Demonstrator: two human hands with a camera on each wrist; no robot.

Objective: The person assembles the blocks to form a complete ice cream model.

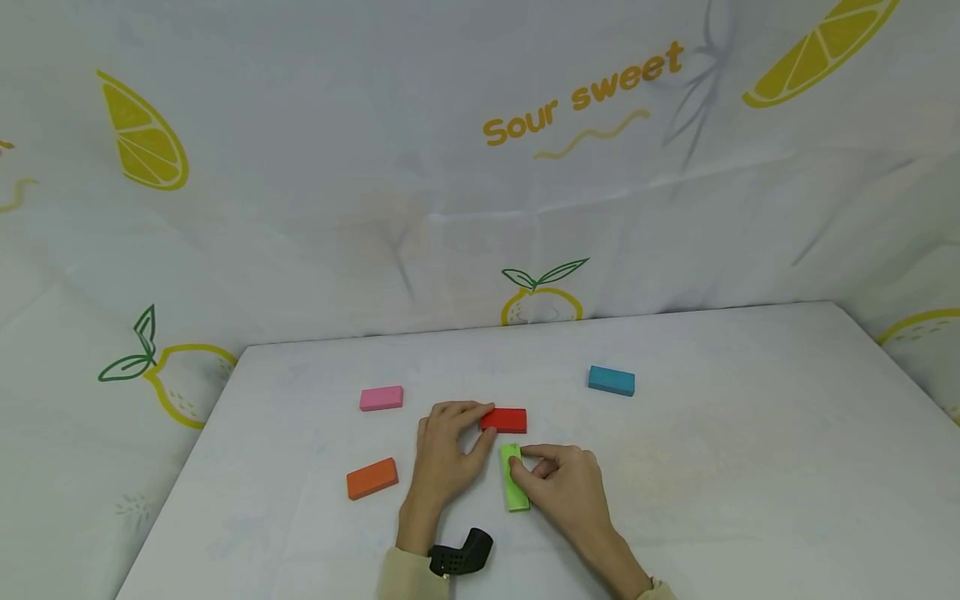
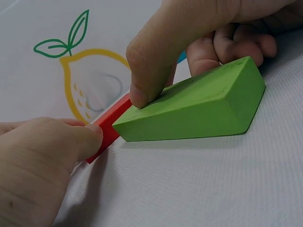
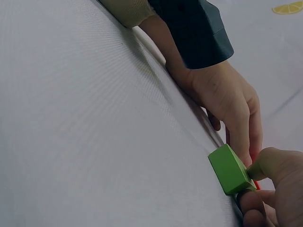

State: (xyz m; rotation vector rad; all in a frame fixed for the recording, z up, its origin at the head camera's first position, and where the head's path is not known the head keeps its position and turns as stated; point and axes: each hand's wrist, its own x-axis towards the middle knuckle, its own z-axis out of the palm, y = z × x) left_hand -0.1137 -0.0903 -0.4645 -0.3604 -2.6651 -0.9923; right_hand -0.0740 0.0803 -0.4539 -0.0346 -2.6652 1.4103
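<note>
My left hand [image 1: 444, 457] holds the left end of a red block [image 1: 510, 421], thumb on the near side and fingers at the far side. Just nearer to me, my right hand [image 1: 567, 490] pinches a lime green block [image 1: 516, 497] between thumb and fingers. The green block points lengthwise toward me, while the red one lies crosswise. In the left wrist view the right thumb presses on top of the green block [image 2: 199, 101], whose far end overlaps the red block [image 2: 111, 123]. Part of the red block is hidden by my left fingers.
A pink block [image 1: 382, 398] and an orange block [image 1: 372, 479] lie left of my hands. Farther back on the right sits a blue block [image 1: 611, 381]. A lemon-print cloth [image 1: 315, 208] hangs behind the white table [image 1: 750, 467]. My left wrist carries a black device [image 1: 462, 553].
</note>
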